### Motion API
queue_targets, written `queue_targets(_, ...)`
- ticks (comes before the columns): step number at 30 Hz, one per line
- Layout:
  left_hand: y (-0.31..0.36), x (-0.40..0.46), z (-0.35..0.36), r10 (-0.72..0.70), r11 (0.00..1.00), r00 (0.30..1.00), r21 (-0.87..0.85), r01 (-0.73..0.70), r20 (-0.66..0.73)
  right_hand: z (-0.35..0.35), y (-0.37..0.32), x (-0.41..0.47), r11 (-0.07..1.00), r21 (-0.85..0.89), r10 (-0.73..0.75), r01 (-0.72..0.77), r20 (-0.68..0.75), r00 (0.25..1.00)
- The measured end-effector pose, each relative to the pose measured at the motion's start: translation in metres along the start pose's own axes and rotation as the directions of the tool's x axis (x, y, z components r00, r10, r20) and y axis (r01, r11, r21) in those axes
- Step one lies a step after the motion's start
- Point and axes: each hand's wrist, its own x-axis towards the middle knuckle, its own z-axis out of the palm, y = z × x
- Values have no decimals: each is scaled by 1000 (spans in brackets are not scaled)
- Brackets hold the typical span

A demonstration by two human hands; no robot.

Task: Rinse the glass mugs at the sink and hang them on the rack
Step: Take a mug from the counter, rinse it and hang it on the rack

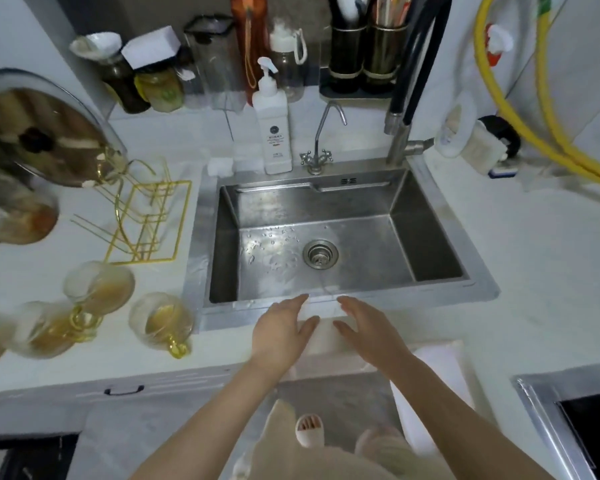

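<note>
Both hands hover over the near rim of the sink (478, 289), side by side and a little apart. The left hand (281, 332) has straight, spread fingers, so its grip is released and holds nothing. The right hand (368, 329) is likewise flat with a released grip, its fingertips reaching just over the sink's near edge.

The glass mugs stand in a cluster on the worktop (534, 254) to the left of the sink, none of them in the basin. The nearest mug (161, 322) sits just beside the sink's near-left corner, with a gold handle pointing away from the sink. A second mug (99, 284) lies further left, and a third mug (49, 329) further left again. More glassware at the frame's left edge is too blurred to tell apart.

The gold wire rack (153, 223) stands on the worktop left of the sink, behind the mugs, with no mug on it that can be seen.

Inside the sink, water drops lie left of the drain (320, 254). Behind the sink stand a white soap bottle (272, 129), a small tap (317, 147) and a black-necked faucet (409, 98) at the back-right corner.
</note>
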Motion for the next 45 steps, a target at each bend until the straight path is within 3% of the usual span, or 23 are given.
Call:
queue_targets(5, -51, -4, -36, -98, 995, 971, -57, 87, -218, 19, -36, 39, 989, -74, -110, 124, 173, 979)
queue_targets(7, -75, -5, -48, -122, 992, 939, 1, 129, -320, 27, -51, 58, 978, -58, -180, 198, 232, 956)
queue_targets(13, -120, -15, -77, -313, 923, 839, 67, 380, -445, 52, -103, 100, 921, -50, -341, 387, 379, 860)
queue_targets(17, -131, -26, -86, -540, 835, 731, -155, 528, -418, 73, -133, 118, 892, -19, -393, 451, 458, 797)
queue_targets(23, -148, -29, -86, -716, 674, 644, -504, 540, -268, 104, -166, 133, 911, 70, -381, 408, 523, 763)
queue_targets(30, -156, -29, -83, -728, 603, 658, -636, 482, -192, 127, -182, 142, 913, 157, -399, 377, 541, 740)
queue_targets(36, -157, -29, -85, -702, 621, 669, -670, 407, -244, 142, -178, 145, 918, 275, -393, 286, 539, 745)
queue_targets(40, -151, -15, -89, -664, 635, 703, -689, 349, -255, 134, -165, 151, 898, 373, -403, 236, 477, 781)
queue_targets(45, -126, 18, -90, -587, 627, 781, -730, 271, -214, 95, -141, 164, 868, 402, -428, 290, 313, 848)
